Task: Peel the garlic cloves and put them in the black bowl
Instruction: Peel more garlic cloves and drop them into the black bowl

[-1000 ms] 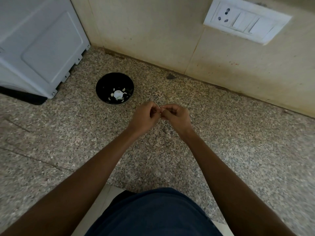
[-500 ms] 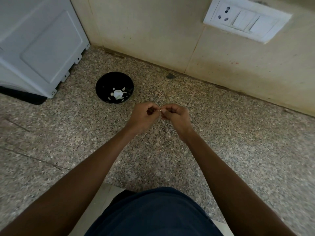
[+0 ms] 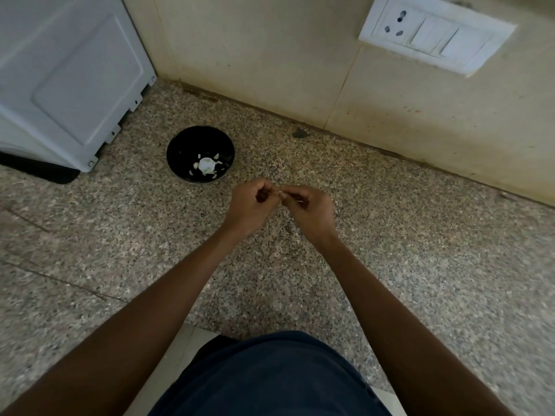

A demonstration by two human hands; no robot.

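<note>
A black bowl (image 3: pixel 200 154) stands on the speckled granite counter (image 3: pixel 420 241), with several pale garlic cloves (image 3: pixel 206 166) lying inside it. My left hand (image 3: pixel 250 205) and my right hand (image 3: pixel 309 210) meet fingertip to fingertip just right of the bowl and nearer to me. Between the fingertips of both hands a small pale garlic clove (image 3: pixel 280 193) is pinched; most of it is hidden by the fingers.
A white appliance (image 3: pixel 69 76) stands at the far left on a dark base. The tiled wall (image 3: pixel 270 55) runs along the counter's back, with a white switch and socket plate (image 3: pixel 437 33) at the upper right. A small dark chip (image 3: pixel 299 133) lies by the wall.
Both hands stay together at the same spot, with only small finger movements on the clove. The bowl has not moved.
</note>
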